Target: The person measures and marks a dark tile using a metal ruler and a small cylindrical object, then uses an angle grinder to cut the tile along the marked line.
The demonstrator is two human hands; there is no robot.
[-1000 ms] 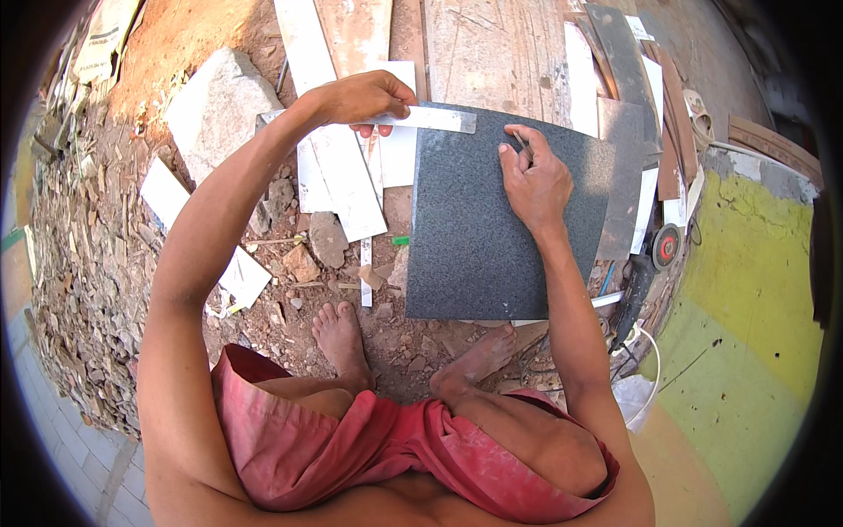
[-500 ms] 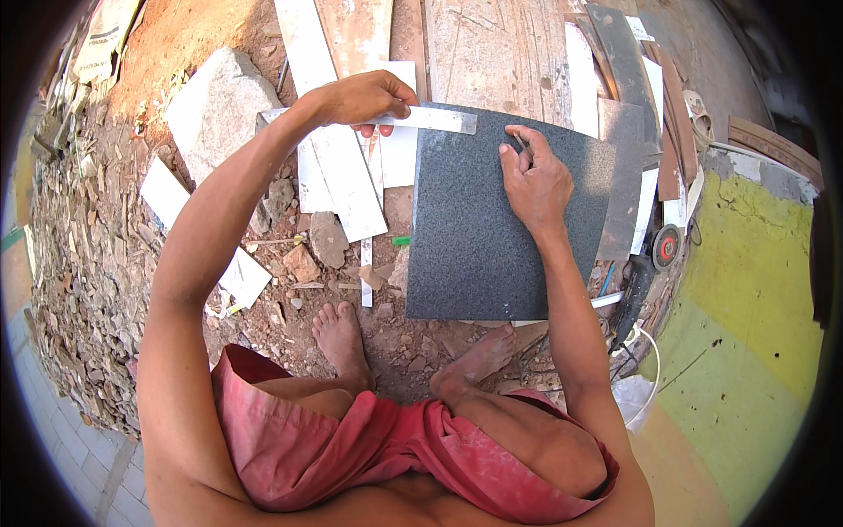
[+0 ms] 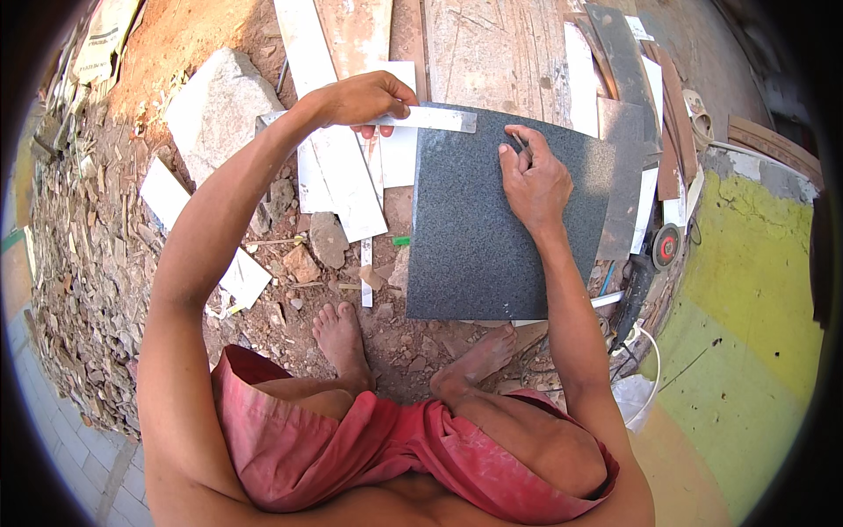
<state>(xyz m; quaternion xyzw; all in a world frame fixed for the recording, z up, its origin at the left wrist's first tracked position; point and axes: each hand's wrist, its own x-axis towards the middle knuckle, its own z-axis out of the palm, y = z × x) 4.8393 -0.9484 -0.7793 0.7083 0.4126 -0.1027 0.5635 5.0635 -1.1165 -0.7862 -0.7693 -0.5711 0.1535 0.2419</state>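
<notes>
A dark grey speckled tile (image 3: 483, 237) lies in front of my feet. My left hand (image 3: 369, 98) is closed on a flat, pale metal ruler-like strip (image 3: 448, 119), whose right end rests over the tile's far left corner. The strip's other end passes behind my left forearm. Over the tile's upper right part is my right hand (image 3: 540, 183), its fingers pinching a short dark pencil-like stick (image 3: 520, 140). Only a little of that stick shows.
White tile strips (image 3: 338, 167) and a big pale rock (image 3: 219, 110) lie on the left. An angle grinder (image 3: 645, 272) with a white cable rests right of the tile, beside a yellow-green painted surface (image 3: 738, 290). Wooden boards (image 3: 496, 57) and tile offcuts (image 3: 628, 176) lie beyond. Rubble (image 3: 97, 272) covers the far left.
</notes>
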